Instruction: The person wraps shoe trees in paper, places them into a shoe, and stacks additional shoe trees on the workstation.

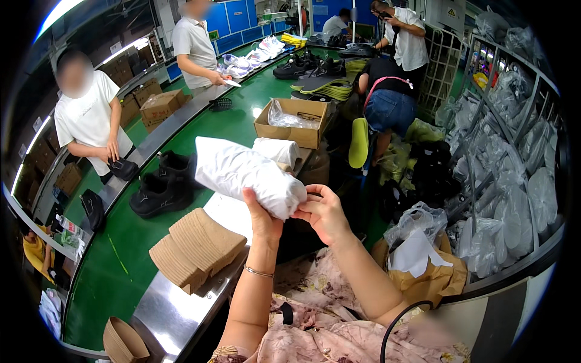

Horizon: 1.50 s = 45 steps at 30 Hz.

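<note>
My left hand [264, 219] is wrapped around the near end of a thick bundle of crumpled white paper [242, 172], held tilted above the bench. At that end, my right hand [327, 213] pinches the bunched paper between its fingertips. What lies inside the bundle is hidden. Behind it, another white paper bundle [277, 148] rests by an open cardboard box [287, 128]. Black shoes [160, 195] stand to the left on the green belt. Closer to me, overlapping brown cardboard inserts [196, 247] sit on the metal edge, with a separate curved cardboard insert [124, 343] below.
Two people in white shirts [85, 118] work across the belt [112, 269]; one touches a black shoe. A metal rack [529, 91] full of plastic-wrapped items stands at right. Beside me is a brown paper bag [433, 278]. A person bends over near green insoles [359, 142].
</note>
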Motion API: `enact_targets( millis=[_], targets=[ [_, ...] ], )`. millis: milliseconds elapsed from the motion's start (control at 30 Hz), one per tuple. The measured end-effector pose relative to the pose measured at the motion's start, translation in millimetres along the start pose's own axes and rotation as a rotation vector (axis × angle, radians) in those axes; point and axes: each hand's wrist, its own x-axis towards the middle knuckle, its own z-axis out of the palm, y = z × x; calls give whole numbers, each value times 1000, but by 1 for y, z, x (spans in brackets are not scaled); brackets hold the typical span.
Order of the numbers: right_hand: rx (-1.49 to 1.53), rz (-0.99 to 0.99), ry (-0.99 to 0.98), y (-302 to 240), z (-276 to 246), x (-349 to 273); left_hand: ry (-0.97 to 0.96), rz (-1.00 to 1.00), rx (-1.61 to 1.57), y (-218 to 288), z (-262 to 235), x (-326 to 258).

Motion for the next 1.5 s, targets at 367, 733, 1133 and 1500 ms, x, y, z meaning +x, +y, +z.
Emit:
enact_targets(
  millis=[367,733,1133,1500],
  targets=[
    [676,168,-59,13,21,2,-42,21,2,-7,6,-5],
    [-272,-14,179,14,1,3,108,81,9,-2,-9,-1],
    [-61,-108,20,36,0,-8,81,9,-53,-5,3,-7],
    [447,124,-252,16,-2,-13,-166,16,47,8,-4,-8]
  ],
)
